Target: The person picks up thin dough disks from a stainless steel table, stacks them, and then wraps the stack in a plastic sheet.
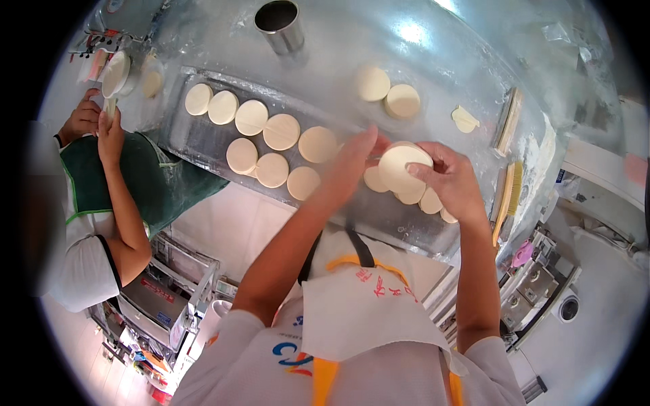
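A pale, round flat dough disc [401,169] is tilted up above the tray's right part. My right hand [450,177] is closed on it, thumb across its face and fingers round its far edge. At its left edge is my left hand [357,161], with fingers bent against the disc and partly hidden behind it. Beneath my hands, several smaller discs [409,196] overlap in a row. Left of my left hand, two rows of similar dough discs [282,131] lie on the long metal tray [203,145]. Two more discs [402,101] rest beyond my hands.
A metal cup [281,28] stands at the back of the worktop. To the right are a dough scrap [464,119], a wooden bar [508,122] and a bristle brush [508,199]. At the left, a co-worker in a green apron [135,176] holds a white handled pan [116,74].
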Available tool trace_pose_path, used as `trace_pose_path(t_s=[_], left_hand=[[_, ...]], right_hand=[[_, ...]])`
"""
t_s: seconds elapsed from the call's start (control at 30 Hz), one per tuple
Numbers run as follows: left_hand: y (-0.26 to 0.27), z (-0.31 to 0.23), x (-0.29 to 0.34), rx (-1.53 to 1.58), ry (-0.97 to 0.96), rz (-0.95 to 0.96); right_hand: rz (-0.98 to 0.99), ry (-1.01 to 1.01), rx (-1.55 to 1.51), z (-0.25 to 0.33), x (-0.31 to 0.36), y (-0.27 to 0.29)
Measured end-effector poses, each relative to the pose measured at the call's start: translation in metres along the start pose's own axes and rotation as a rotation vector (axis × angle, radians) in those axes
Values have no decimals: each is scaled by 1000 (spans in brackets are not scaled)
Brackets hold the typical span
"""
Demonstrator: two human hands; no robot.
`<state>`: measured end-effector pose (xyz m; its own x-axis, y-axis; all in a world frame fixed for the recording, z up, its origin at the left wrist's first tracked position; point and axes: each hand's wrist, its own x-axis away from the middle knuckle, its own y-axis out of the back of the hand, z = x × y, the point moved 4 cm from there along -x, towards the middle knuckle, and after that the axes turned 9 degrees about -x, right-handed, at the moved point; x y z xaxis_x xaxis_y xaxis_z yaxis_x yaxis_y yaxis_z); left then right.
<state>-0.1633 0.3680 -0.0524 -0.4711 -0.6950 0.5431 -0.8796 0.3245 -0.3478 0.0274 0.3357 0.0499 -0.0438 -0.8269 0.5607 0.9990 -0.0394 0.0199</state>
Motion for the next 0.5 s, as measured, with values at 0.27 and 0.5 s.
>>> trace_pose_path(t_s=[0.27,0.5], left_hand=[[-5,-11,-69,242,-156,165],[9,-2,-129,171,2,-283]], right_hand=[[216,95,463,7,-127,21],[235,239,746,-9,-230,10]])
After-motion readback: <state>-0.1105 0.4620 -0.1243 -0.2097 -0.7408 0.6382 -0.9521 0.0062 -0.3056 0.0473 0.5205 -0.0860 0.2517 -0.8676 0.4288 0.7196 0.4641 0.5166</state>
